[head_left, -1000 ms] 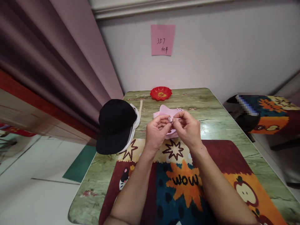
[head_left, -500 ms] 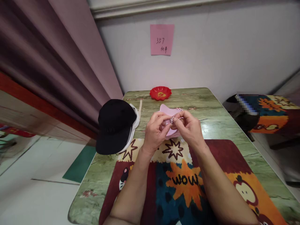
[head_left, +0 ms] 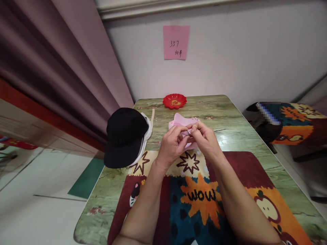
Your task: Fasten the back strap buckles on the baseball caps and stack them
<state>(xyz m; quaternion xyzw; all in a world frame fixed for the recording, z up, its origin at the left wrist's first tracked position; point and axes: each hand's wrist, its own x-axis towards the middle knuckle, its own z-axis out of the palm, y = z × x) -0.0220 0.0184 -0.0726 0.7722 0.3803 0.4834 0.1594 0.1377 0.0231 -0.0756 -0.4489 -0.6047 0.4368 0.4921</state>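
Observation:
A pink cap (head_left: 182, 119) lies on the table, partly hidden behind my hands. My left hand (head_left: 170, 144) pinches a small pale, shiny piece of it, which looks like the strap and buckle (head_left: 188, 132). From the other side, my right hand (head_left: 206, 140) grips the same spot between thumb and forefinger. The fingertips of both hands almost meet there and cover most of the detail. To the left, a black cap (head_left: 126, 131) rests on top of a white cap (head_left: 148, 131), of which only the edge shows.
A red scalloped dish (head_left: 175, 101) stands near the table's far edge. Under my forearms, a colourful mat (head_left: 176, 200) covers the near part of the green marbled table (head_left: 230, 127). A pink note (head_left: 176, 42) sticks to the wall; a curtain (head_left: 84, 51) hangs at left.
My fingers have shifted slightly on the strap, and my right hand has turned a little. More of the pink cap's left side shows now. The other caps and the dish have stayed put.

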